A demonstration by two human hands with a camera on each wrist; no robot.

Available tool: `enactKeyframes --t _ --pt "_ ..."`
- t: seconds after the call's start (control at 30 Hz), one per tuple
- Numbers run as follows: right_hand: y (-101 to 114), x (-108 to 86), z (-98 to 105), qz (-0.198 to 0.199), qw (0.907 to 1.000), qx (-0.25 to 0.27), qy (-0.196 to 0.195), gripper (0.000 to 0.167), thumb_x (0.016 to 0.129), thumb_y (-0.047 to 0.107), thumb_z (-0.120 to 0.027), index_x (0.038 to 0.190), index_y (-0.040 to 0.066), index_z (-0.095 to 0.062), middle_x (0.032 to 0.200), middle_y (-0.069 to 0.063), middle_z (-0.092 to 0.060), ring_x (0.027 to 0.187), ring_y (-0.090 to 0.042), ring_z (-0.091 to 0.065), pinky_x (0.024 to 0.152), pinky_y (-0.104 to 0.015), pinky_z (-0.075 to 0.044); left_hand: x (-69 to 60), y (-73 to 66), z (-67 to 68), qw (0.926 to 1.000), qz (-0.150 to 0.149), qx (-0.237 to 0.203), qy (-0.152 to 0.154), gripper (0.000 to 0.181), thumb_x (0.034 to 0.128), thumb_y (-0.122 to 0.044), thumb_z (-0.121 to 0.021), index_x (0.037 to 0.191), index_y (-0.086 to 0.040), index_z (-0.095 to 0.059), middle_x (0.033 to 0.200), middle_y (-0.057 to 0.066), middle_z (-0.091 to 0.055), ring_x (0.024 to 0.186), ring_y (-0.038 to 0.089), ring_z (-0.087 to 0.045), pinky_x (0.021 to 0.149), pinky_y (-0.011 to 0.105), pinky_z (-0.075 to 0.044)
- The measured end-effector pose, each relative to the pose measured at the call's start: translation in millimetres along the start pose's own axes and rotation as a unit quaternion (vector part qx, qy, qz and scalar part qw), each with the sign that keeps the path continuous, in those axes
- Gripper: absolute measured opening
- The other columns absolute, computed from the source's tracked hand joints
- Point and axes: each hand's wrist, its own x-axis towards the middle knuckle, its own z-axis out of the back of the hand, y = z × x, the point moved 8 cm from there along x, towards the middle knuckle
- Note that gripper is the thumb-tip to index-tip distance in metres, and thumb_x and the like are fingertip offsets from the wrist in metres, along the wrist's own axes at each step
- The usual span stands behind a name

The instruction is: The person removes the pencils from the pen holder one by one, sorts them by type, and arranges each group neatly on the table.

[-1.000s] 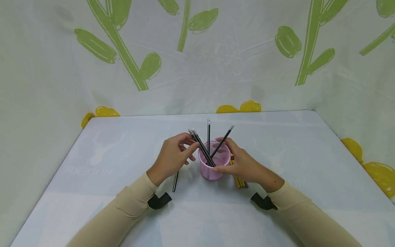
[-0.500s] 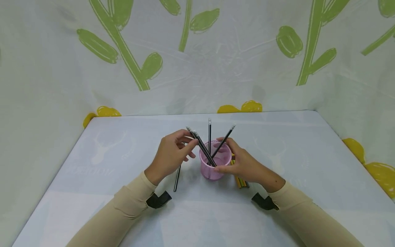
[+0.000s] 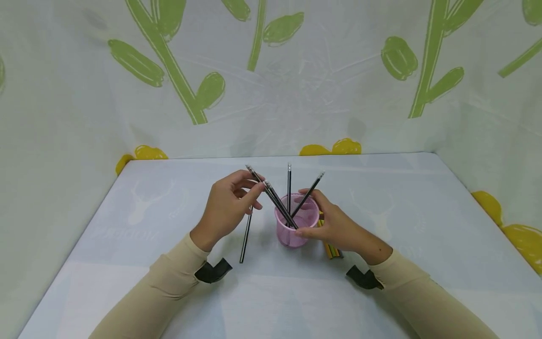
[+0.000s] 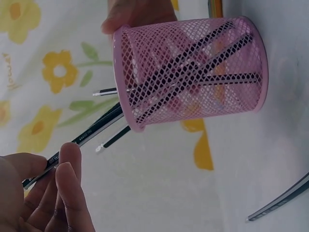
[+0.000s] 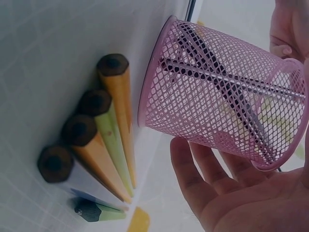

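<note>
A pink mesh pencil cup [image 3: 292, 239] stands upright on the table with several black pencils leaning in it, eraser ends up. My left hand [image 3: 226, 202], left of the cup, pinches a black pencil [image 3: 255, 174] near its eraser end; the pencil's lower end is inside the cup. In the left wrist view thumb and fingertips meet on this pencil [image 4: 91, 130]. A second black pencil leans close beside it. My right hand [image 3: 338, 228] holds the cup from the right, thumb at the near rim and fingers behind.
One black pencil [image 3: 245, 240] lies on the table [image 3: 271, 292] left of the cup. Right of the cup, partly under my right hand, lie several coloured pencils [image 5: 116, 79]. A patterned curtain or wall [image 3: 322, 94] rises behind the table.
My left hand has moved left and slightly up, drawing the eraser end of the pinched pencil away from the one beside it. My right hand and the cup look still.
</note>
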Motion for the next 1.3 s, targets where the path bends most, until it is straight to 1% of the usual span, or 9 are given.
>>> enactKeyframes --t 0.23,0.33,0.53,0.6,0.7,0.87,1.0,1.17,1.3 --pt "-2.1 1.2 1.0 -0.005 1.0 -0.008 -0.002 0.086 0.081 0.027 -0.085 0.149 0.017 -0.032 0.143 -0.013 -0.053 0.131 -0.032 -0.054 0.108 -0.054 -0.045 0.0 -1.7 6.1 0.9999 -0.006 -0.003 -0.01 0.017 0.097 -0.02 -0.067 0.111 -0.01 -0.067 0.102 0.009 -0.074 0.062 0.017 -0.071 0.055 0.032 -0.058" --pt "-2.5 1.9 0.1 -0.004 0.9999 -0.012 -0.001 0.086 0.081 0.027 -0.085 0.149 0.017 -0.032 0.143 -0.013 -0.053 0.131 -0.033 -0.054 0.107 -0.055 -0.046 -1.0 -1.6 8.7 0.9998 -0.01 -0.007 -0.015 0.017 0.0984 -0.019 -0.064 0.111 -0.008 -0.064 0.103 0.01 -0.072 0.062 0.021 -0.071 0.054 0.033 -0.058" --pt "-3.7 1.4 -1.8 0.003 0.9999 -0.011 0.0 0.085 0.082 0.027 -0.084 0.149 0.015 -0.032 0.144 -0.014 -0.052 0.13 -0.034 -0.054 0.106 -0.055 -0.046 -2.2 1.7 14.7 0.9986 0.011 -0.046 -0.021 0.02 0.1019 -0.02 -0.057 0.116 -0.006 -0.058 0.105 0.015 -0.072 0.067 0.031 -0.072 0.055 0.035 -0.058" --pt "-3.6 0.9 -1.4 0.006 1.0 -0.008 0.0 0.085 0.083 0.026 -0.083 0.149 0.013 -0.032 0.144 -0.015 -0.053 0.13 -0.034 -0.054 0.106 -0.056 -0.046 -1.1 1.7 17.8 0.9975 0.012 -0.066 -0.025 0.02 0.1033 -0.02 -0.055 0.118 -0.006 -0.056 0.105 0.017 -0.073 0.066 0.031 -0.072 0.054 0.037 -0.059" --pt "-3.3 0.3 -0.7 0.007 1.0 0.001 0.0 0.084 0.083 0.025 -0.083 0.148 0.014 -0.032 0.143 -0.016 -0.053 0.13 -0.034 -0.054 0.107 -0.056 -0.045 1.7 0.6 23.0 0.9956 0.002 -0.087 -0.033 0.02 0.1051 -0.021 -0.051 0.118 -0.006 -0.052 0.103 0.02 -0.074 0.064 0.027 -0.072 0.054 0.039 -0.059" --pt "-2.8 -0.6 -0.6 0.008 0.9999 0.009 0.002 0.084 0.083 0.024 -0.083 0.149 0.016 -0.031 0.142 -0.015 -0.054 0.129 -0.034 -0.056 0.107 -0.055 -0.046 4.3 0.0 28.8 0.9942 -0.003 -0.1 -0.039 0.02 0.1069 -0.024 -0.047 0.118 -0.007 -0.049 0.098 0.023 -0.072 0.062 0.023 -0.072 0.055 0.039 -0.06" --pt "-1.7 -1.0 -0.3 0.012 0.9999 0.009 0.0 0.083 0.083 0.023 -0.083 0.148 0.016 -0.032 0.142 -0.014 -0.054 0.128 -0.034 -0.056 0.106 -0.055 -0.047 6.1 1.3 30.2 0.9937 0.001 -0.105 -0.039 0.018 0.1079 -0.022 -0.044 0.119 -0.009 -0.048 0.093 0.019 -0.071 0.06 0.022 -0.071 0.055 0.039 -0.059" --pt "-0.8 -1.0 -0.9 0.01 0.9999 0.007 0.001 0.083 0.084 0.024 -0.083 0.148 0.016 -0.032 0.142 -0.014 -0.053 0.129 -0.034 -0.055 0.106 -0.055 -0.046 7.0 3.5 29.6 0.9935 0.007 -0.108 -0.035 0.018 0.109 -0.021 -0.039 0.122 -0.01 -0.046 0.087 0.008 -0.068 0.057 0.022 -0.068 0.052 0.038 -0.058" --pt "-1.4 -0.9 -1.9 0.012 0.9999 0.005 0.003 0.083 0.084 0.025 -0.082 0.149 0.013 -0.031 0.144 -0.015 -0.052 0.13 -0.035 -0.054 0.107 -0.057 -0.045 7.6 8.1 27.4 0.9937 0.018 -0.108 -0.025 0.02 0.1098 -0.022 -0.036 0.125 -0.011 -0.043 0.087 0.007 -0.064 0.055 0.022 -0.065 0.051 0.035 -0.057"
